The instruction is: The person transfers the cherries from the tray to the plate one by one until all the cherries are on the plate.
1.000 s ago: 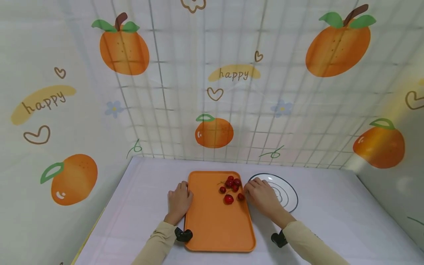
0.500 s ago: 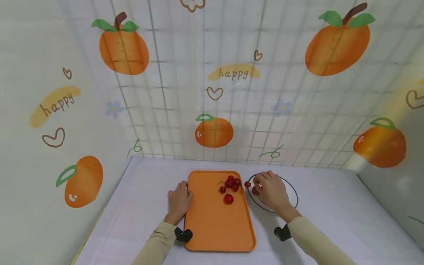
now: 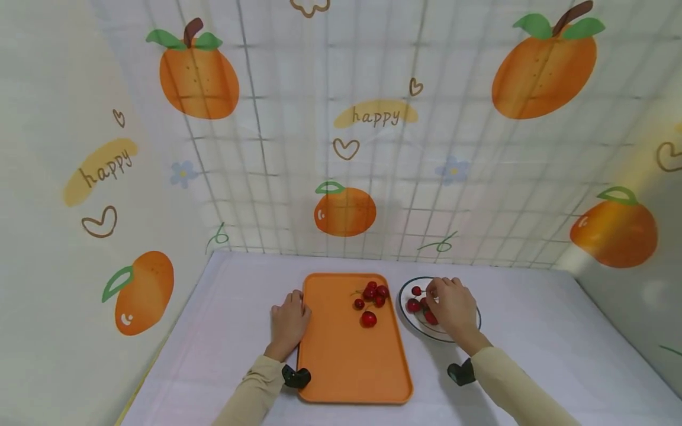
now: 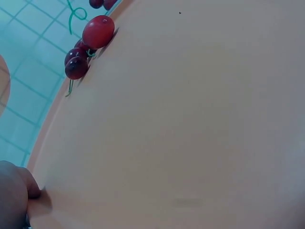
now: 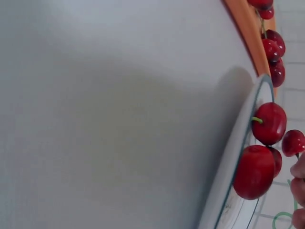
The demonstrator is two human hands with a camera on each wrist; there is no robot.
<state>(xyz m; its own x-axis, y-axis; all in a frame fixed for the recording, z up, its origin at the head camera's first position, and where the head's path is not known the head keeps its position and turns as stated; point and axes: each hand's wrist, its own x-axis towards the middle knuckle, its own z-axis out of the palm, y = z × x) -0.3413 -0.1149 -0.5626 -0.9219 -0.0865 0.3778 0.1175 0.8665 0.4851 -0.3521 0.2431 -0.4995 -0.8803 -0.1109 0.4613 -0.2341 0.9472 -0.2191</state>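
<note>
My left hand (image 3: 289, 322) grips the left edge of an orange tray (image 3: 341, 367), thumb at the rim; part of that hand (image 4: 14, 195) shows low in the left wrist view. On the tray's far right part lie several red cherries (image 3: 369, 319), some with green stems. My right hand (image 3: 453, 307) is over a white plate (image 3: 407, 320) with a dark rim, right of the tray. Its fingertips pinch a small cherry (image 3: 417, 290) by the stem, also seen as a dangling cherry (image 5: 293, 143) in the right wrist view. Beneath the hand, larger cherries (image 5: 255, 171) lie on the plate.
A white cloth covers the table (image 3: 229, 331). Behind it hangs a curtain (image 3: 288, 154) printed with oranges and grid lines. A black wrist device (image 3: 296, 377) overlaps the tray's lower left edge in the head view.
My right hand has moved from the tray's right edge to over the plate, carrying cherries from the tray. Some now lie on the plate; one hangs from its fingers. The left hand has stayed put.
</note>
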